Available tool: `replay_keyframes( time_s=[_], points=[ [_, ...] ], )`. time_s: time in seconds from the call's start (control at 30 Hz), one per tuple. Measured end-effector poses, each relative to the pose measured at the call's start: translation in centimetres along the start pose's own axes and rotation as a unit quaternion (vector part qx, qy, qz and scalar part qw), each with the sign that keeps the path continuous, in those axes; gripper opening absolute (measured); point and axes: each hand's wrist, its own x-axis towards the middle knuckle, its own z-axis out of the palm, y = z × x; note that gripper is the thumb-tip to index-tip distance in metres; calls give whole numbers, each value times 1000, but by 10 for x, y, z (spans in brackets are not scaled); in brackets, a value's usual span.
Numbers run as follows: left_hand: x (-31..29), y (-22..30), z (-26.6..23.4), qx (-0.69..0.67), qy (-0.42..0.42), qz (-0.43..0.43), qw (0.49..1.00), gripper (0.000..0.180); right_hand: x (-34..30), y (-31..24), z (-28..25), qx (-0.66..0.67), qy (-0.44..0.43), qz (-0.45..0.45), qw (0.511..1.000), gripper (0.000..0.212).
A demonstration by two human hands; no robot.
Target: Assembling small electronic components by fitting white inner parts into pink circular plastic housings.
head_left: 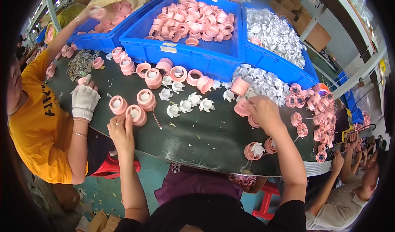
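My left hand [121, 134] is closed at the near side of a pink round housing [139, 116] with a white disc inside. Two similar pink housings stand just beyond it, and a thin wire with a small plug [157, 121] runs from one. On the right, my right hand [266, 113] has its fingers closed on a pink ring [242, 108], partly hidden by the fingers. Another pink ring [240, 86] stands just behind that one. Between my hands lie several white finned impellers [186, 105]. Nearer me, a white impeller [257, 150] rests on a pink housing.
A blue bin [185, 58] of pink rings stands at the back, beside another blue bin [284, 69] of white impellers. Loose impellers [263, 83] pile before it. Pink assemblies [325, 119] crowd the table's right end. At left, a co-worker's gloved hand [85, 100] reaches over the dark table.
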Motion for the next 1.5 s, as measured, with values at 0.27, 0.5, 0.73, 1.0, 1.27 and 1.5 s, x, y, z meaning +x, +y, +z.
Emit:
replay_keyframes(
  time_s=[0.27, 0.5, 0.73, 1.0, 1.27, 1.5],
  points=[
    [-7, 27, -48, 15, -30, -129, 991, 31, -22, -34, 19, 134, -104, -32, 985, 30],
    [-35, 173, -19, -217, -246, 265, 907, 65, -37, -25, -31, 278, -22, -2, 960, 47],
    [-101, 229, 65, -250, -325, 325, 852, 69, -81, -20, -43, 618, -36, 119, 777, 46],
    [-79, 167, 42, -433, -136, 74, 888, 64, -90, -55, -8, 702, -9, 114, 703, 52],
    [-90, 143, 5, -733, -239, -39, 635, 88, -50, -99, 18, 583, 21, -118, 804, 48],
    [-60, 112, -17, -776, -315, -217, 501, 41, -42, -128, 9, 490, -67, -187, 849, 58]
  ],
)
